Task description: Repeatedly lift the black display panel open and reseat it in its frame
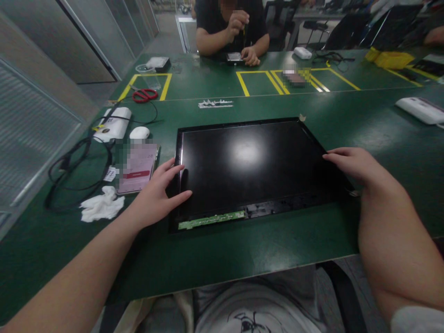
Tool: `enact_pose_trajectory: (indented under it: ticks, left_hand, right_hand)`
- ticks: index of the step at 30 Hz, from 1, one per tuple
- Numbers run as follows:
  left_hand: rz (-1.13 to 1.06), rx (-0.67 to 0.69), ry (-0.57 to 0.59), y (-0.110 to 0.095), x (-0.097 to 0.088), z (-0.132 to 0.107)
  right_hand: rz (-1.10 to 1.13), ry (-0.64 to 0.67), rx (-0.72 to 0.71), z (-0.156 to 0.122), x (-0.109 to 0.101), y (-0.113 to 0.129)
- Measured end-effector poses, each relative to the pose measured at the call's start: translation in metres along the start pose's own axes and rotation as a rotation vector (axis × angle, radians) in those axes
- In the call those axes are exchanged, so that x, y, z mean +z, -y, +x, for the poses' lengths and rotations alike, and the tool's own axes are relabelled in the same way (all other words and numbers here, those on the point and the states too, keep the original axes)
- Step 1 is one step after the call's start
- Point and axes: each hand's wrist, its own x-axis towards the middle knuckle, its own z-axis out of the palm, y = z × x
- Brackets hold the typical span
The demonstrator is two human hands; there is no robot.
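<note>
A black LCD screen panel (222, 173) in a thin frame lies flat on the green table. Along its near edge, toward the left, runs a narrow green circuit board (211, 219). My left hand (163, 192) rests over the panel's left edge, thumb and fingers spread apart on the frame and glass. At the right edge, my right hand (357, 164) has its fingers together on the frame, gripping it; some fingers are hidden behind the hand. A small pale tab (301, 118) sticks up at the far right corner.
Left of the panel are a phone (140, 169), crumpled tissue (103, 204), a white mouse-like object (139, 133), black cables (78, 162) and red scissors (144, 95). Small white strips (215, 104) lie beyond it. Across the table another person (232, 32) works with both hands.
</note>
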Motion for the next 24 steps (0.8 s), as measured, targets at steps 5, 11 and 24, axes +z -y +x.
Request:
enact_pose_trajectory:
  ticks: [5,11,24]
  left_hand:
    - [0.006,-0.016,-0.012,-0.005,0.001,-0.001]
    - [0.033,-0.030,-0.020,-0.004,0.000,-0.002]
    - [0.050,-0.011,-0.004,-0.001,-0.003,-0.002]
  right_hand:
    - [0.197,0.080,0.127,-0.004,-0.003,0.004]
    - [0.428,0.178,0.196,-0.010,-0.013,0.007]
    - [0.570,0.257,0.267,-0.016,-0.004,0.014]
